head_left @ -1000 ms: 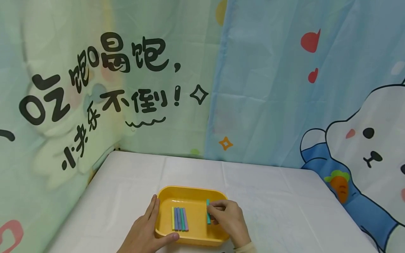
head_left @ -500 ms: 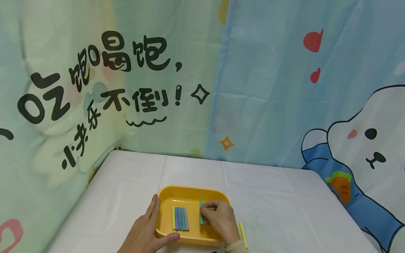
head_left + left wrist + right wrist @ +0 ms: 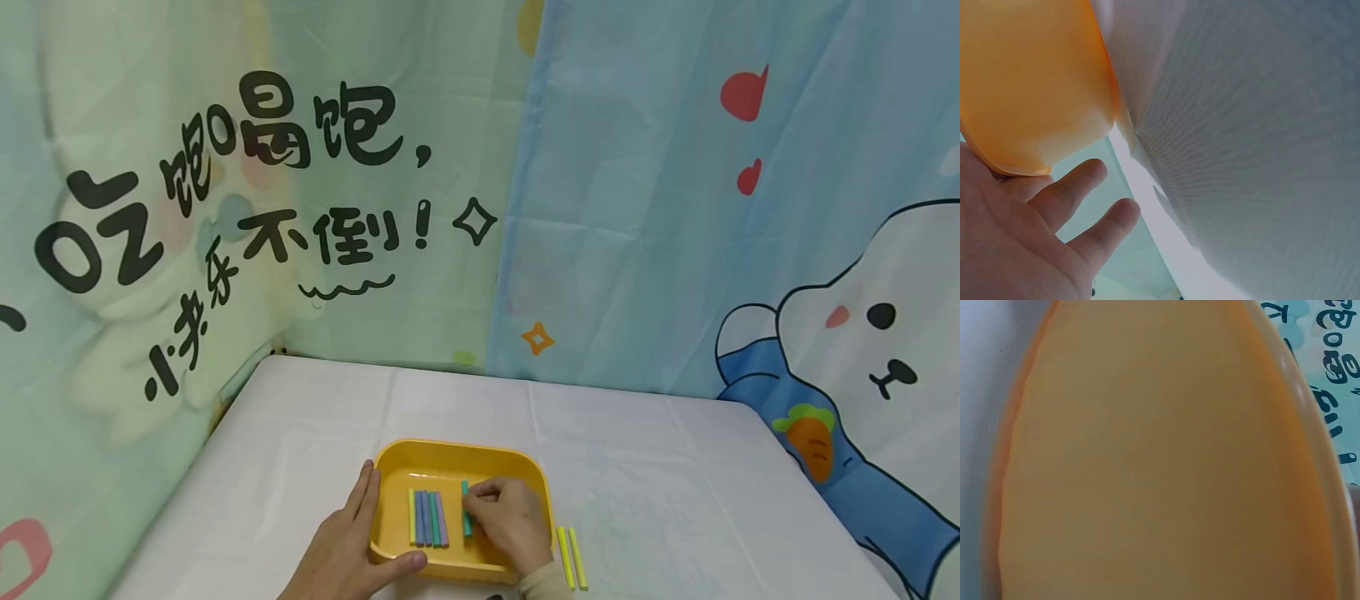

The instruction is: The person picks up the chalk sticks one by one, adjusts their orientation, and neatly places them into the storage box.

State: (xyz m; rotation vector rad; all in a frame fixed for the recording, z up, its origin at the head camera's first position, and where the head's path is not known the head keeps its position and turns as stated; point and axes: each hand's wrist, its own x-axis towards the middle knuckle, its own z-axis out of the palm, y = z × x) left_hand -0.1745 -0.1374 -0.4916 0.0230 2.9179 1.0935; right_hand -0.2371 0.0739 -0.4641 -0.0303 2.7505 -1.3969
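A yellow tray (image 3: 450, 460) stands on the table, with a row of several coloured chalk sticks (image 3: 427, 518) lying side by side in its left half. My right hand (image 3: 510, 515) is inside the tray's right half and pinches a green chalk stick (image 3: 466, 508), held roughly parallel to the row and a small gap away from it. Along the tray's left side my left hand (image 3: 348, 533) rests with straight fingers, its thumb at the near rim. In the left wrist view two fingers (image 3: 1072, 190) extend beyond the tray wall (image 3: 1041, 87). The right wrist view shows mostly tray floor (image 3: 1147, 456).
Two yellow chalk sticks (image 3: 572, 558) lie on the white tablecloth (image 3: 675, 492) just right of the tray. Behind the table hangs a printed curtain (image 3: 420, 317). A small dark object shows at the bottom edge, too cut off to identify.
My right hand has moved left inside the tray, bringing the green chalk stick closer to the row. The two yellow chalk sticks have come into view beside my wrist. My left hand stays put.
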